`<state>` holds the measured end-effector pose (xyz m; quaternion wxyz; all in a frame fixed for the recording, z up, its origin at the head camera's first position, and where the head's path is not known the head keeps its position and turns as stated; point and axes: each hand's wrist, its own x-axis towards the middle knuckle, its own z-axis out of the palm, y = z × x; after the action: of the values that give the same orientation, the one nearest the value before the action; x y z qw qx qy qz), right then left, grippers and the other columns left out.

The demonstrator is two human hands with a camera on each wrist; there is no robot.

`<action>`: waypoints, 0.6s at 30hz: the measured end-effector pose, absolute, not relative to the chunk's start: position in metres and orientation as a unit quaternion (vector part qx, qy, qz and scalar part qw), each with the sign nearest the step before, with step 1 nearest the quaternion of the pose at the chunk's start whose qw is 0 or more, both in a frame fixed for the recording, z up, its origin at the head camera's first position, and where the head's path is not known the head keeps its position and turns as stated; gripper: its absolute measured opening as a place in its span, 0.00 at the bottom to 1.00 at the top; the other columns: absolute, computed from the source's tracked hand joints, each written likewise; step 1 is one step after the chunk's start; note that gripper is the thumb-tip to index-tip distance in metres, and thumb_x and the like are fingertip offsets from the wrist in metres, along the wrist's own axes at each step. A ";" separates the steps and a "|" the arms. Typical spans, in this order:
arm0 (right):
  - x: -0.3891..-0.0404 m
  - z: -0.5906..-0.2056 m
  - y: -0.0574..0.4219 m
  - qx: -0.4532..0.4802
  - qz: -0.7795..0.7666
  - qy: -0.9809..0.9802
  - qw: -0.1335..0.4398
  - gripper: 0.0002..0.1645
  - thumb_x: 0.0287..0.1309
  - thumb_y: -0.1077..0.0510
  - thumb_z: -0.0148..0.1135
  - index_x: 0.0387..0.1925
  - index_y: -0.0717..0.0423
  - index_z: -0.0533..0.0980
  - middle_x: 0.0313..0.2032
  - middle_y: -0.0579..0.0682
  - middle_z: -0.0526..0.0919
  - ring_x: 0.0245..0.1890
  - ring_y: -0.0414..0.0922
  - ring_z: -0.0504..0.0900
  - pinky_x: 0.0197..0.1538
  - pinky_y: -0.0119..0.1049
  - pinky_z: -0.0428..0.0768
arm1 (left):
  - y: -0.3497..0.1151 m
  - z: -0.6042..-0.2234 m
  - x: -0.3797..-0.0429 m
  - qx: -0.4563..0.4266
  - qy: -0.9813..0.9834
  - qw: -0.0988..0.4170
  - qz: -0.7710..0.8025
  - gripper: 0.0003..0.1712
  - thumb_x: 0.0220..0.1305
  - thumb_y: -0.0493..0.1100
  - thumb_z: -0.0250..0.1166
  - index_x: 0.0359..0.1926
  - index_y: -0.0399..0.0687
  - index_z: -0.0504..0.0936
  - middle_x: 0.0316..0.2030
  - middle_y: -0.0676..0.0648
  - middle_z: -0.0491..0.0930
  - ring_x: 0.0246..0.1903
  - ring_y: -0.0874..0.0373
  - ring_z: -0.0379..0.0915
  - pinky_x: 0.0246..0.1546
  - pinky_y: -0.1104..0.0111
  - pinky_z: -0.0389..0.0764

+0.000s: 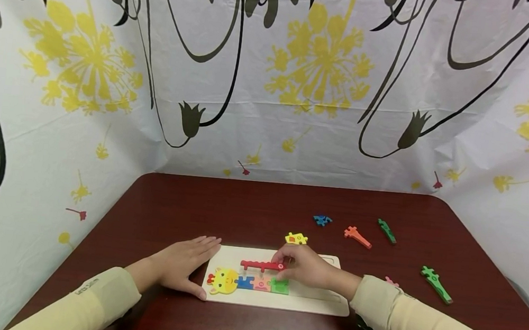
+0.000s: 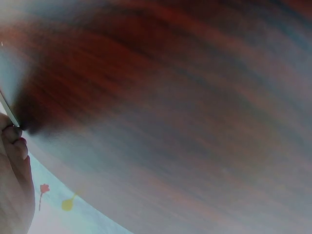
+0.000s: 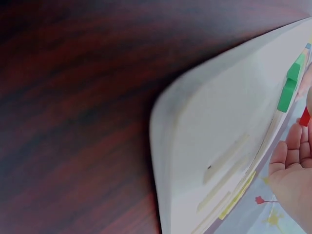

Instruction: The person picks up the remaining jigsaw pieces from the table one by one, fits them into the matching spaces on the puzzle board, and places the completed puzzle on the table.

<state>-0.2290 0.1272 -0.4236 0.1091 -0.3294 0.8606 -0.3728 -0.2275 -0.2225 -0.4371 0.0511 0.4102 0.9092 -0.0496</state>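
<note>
A pale wooden puzzle board (image 1: 251, 300) lies on the table in the head view. Along its left half run a yellow giraffe head (image 1: 226, 282), a blue piece (image 1: 245, 283), a pink piece (image 1: 262, 284) and a green piece (image 1: 281, 287). My right hand (image 1: 310, 267) pinches the right end of a long red toothed strip (image 1: 257, 264), just above this row. The right wrist view shows fingers around the red strip's end (image 3: 305, 118). With fingers extended, my left hand (image 1: 188, 264) rests at the board's left end, thumb at its near corner.
Beyond the board lie a yellow piece (image 1: 297, 238), a blue piece (image 1: 322, 220), an orange piece (image 1: 358, 237) and a dark green piece (image 1: 386, 231). At right is a green leg-shaped piece (image 1: 437, 284). The right sleeve (image 1: 376, 300) partly hides a pink piece (image 1: 391, 281).
</note>
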 end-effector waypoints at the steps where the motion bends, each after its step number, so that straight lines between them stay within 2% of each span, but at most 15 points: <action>1: -0.229 -0.424 0.127 -0.329 -0.373 0.860 0.112 0.13 0.52 0.60 0.74 0.40 0.49 0.81 0.35 0.40 0.79 0.37 0.42 0.74 0.42 0.33 0.78 | -0.223 -0.437 -0.228 0.410 0.909 0.051 -0.049 0.67 0.50 0.86 0.41 0.76 0.43 0.48 0.75 0.45 0.47 0.74 0.53 0.40 0.70 0.60 0.50; 18: -0.232 -0.433 0.126 -0.344 -0.361 0.859 0.117 0.12 0.51 0.59 0.74 0.39 0.47 0.82 0.34 0.38 0.78 0.35 0.40 0.74 0.40 0.33 0.77 | -0.223 -0.437 -0.228 0.413 0.908 0.048 -0.056 0.67 0.51 0.86 0.41 0.76 0.43 0.48 0.75 0.45 0.47 0.74 0.53 0.40 0.70 0.60 0.50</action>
<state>-0.2322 0.1264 -0.4327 0.1169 -0.3436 0.8589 -0.3612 -0.2278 -0.2230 -0.4369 0.0480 0.4132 0.9077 -0.0558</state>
